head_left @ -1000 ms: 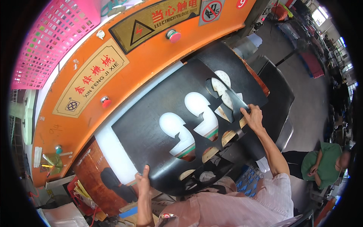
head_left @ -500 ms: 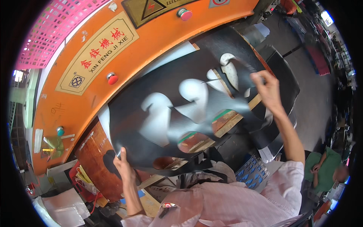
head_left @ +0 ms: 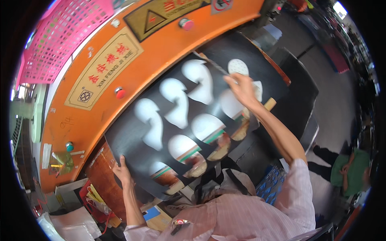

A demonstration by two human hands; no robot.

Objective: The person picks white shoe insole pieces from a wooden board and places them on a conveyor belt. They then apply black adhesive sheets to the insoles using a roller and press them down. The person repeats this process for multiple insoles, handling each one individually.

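Observation:
A large black sheet with rows of curved and rounded cut-out holes is held tilted between my hands, beneath the orange machine front. My left hand grips its near left edge, thumb on top. My right hand is closed on the sheet's far right edge. White surface shows through the curved holes; through the rounded ones I see white, a green strip and reddish-brown board. Beyond my right hand a white dotted rounded patch shows against more black material. Motion blurs part of the sheet.
Along the orange machine front are a red button, another red button and a green one. A pink basket stands at upper left, clear plastic bags at lower left. A person in green is at right.
The black sheet has shifted left and tilted, so its holes sit differently. My right hand moved left and slightly down with its edge; my left hand moved slightly left.

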